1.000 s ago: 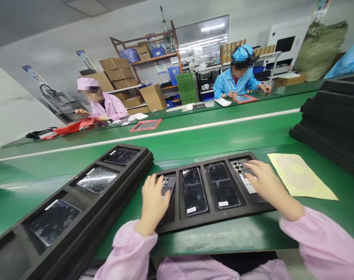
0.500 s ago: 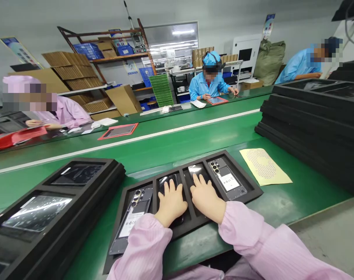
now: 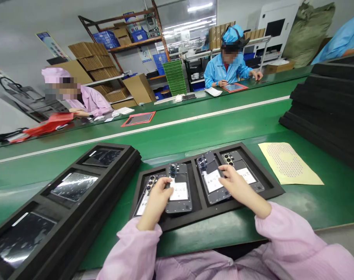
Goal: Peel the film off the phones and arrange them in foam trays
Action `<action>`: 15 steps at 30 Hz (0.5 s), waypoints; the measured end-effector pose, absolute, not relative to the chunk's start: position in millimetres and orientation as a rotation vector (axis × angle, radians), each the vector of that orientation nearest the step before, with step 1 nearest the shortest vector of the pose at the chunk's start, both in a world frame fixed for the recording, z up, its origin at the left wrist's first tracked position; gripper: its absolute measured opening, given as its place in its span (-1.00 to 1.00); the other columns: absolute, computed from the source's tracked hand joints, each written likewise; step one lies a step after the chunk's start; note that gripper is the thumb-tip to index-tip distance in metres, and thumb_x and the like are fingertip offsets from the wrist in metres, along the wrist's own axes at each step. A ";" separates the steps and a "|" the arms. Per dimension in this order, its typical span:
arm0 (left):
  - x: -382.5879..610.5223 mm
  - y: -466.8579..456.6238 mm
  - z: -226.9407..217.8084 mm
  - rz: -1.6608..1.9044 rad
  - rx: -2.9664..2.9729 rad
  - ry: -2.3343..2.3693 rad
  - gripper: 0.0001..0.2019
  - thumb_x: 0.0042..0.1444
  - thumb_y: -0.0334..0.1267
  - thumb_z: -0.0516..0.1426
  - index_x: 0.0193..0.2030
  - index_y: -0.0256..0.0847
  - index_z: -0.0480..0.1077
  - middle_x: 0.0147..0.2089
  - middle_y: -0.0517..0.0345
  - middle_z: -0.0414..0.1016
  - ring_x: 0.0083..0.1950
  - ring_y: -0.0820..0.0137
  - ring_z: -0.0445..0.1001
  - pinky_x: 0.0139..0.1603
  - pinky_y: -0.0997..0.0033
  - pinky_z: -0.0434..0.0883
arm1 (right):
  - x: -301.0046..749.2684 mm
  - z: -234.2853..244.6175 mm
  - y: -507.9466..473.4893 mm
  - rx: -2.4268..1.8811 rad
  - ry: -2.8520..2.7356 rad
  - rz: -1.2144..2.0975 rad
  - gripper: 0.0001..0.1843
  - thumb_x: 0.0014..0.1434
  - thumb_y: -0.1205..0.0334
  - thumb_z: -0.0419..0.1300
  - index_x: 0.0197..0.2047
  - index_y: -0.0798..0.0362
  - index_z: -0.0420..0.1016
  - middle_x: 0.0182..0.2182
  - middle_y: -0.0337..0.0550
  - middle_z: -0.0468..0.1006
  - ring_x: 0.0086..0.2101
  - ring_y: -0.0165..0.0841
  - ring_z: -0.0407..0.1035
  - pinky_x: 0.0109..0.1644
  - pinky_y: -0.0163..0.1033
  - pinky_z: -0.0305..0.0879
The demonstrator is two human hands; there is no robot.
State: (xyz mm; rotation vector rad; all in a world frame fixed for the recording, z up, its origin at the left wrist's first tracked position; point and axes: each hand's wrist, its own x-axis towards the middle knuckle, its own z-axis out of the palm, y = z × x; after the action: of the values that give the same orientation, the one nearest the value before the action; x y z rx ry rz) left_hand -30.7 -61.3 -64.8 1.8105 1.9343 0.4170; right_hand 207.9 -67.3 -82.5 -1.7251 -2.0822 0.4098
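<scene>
A black foam tray (image 3: 206, 213) lies on the green bench before me, its compartments side by side. My left hand (image 3: 155, 198) is closed on the left edge of a smartphone (image 3: 181, 178), which is back side up, tilted over the second compartment. At the third compartment, my right hand (image 3: 239, 184) pinches the right edge of another smartphone (image 3: 213, 197), also back side up and a little askew. Both backs show camera lenses and a white label. The leftmost phone (image 3: 142, 207), partly behind my left hand, and the rightmost phone (image 3: 237, 161) rest in the outer compartments.
Stacked foam trays (image 3: 74, 206) with screen-up devices stand at left; a taller black stack (image 3: 325, 120) is at right. A yellow sticker sheet (image 3: 290, 163) lies beside my tray. Across the green belt (image 3: 177, 136), co-workers in pink (image 3: 92, 101) and blue (image 3: 213, 70) sit working.
My hands lay flat over two dark, screen-up phones; now each grips a phone by its edge, with the back showing. The view has shifted left.
</scene>
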 end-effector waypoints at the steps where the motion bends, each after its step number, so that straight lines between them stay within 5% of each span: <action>1: -24.3 -67.4 -73.3 0.450 1.852 1.929 -0.66 0.02 -0.45 -0.07 -0.03 -0.29 0.27 0.02 -0.08 0.42 0.03 0.25 0.44 -0.05 0.24 0.43 | 200.8 -87.0 -72.9 -1.693 -2.096 0.370 -0.67 0.12 0.42 0.02 -0.02 0.12 0.32 -0.16 -0.03 0.49 -0.22 -0.28 0.41 -0.21 -0.23 0.36; 4: -6.2 -91.5 -96.2 0.497 2.220 1.847 -0.69 0.06 -0.40 -0.01 -0.05 -0.25 0.36 0.27 -0.15 0.16 0.33 0.08 0.03 0.24 -0.09 0.10 | 200.6 -94.0 -89.7 -1.616 -2.134 0.219 -0.72 0.05 0.42 0.10 -0.13 0.12 0.43 0.08 0.11 0.30 0.02 -0.06 0.22 -0.01 0.00 0.23; 6: -1.9 -108.0 -107.3 0.437 2.490 1.707 -0.72 0.10 -0.29 0.01 -0.07 -0.19 0.40 0.25 -0.10 0.22 0.31 0.05 0.07 0.24 -0.18 0.06 | 220.0 -96.9 -97.1 -1.574 -2.118 0.046 -0.77 0.13 0.35 0.05 -0.15 0.09 0.46 0.07 0.09 0.32 0.02 -0.04 0.19 0.00 0.05 0.19; 10: -9.2 -131.3 -122.4 0.616 2.723 1.633 -0.76 0.11 -0.18 0.04 -0.16 -0.18 0.44 -0.06 -0.05 0.49 -0.01 0.17 0.42 -0.03 0.15 0.41 | 268.8 -106.4 -105.7 -1.530 -2.036 -0.235 -0.64 0.29 0.17 -0.12 -0.32 0.05 0.47 -0.34 -0.04 0.51 -0.29 -0.19 0.34 -0.24 -0.12 0.23; 15: -18.5 -145.1 -130.1 0.883 2.709 1.730 -0.83 0.14 -0.23 0.02 -0.28 -0.19 0.41 -0.36 0.05 0.48 -0.34 0.32 0.42 -0.31 0.34 0.40 | 280.4 -115.9 -125.7 -1.463 -2.028 -0.273 -0.57 0.32 0.18 -0.12 -0.51 0.05 0.38 -0.53 -0.16 0.46 -0.42 -0.31 0.32 -0.35 -0.22 0.16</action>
State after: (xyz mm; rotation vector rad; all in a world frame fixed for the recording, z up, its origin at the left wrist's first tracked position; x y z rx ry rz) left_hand -18.5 -145.1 -130.1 2.7088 1.7304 0.8832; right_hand 280.4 -125.7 -115.9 -1.4629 -2.0278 -0.2734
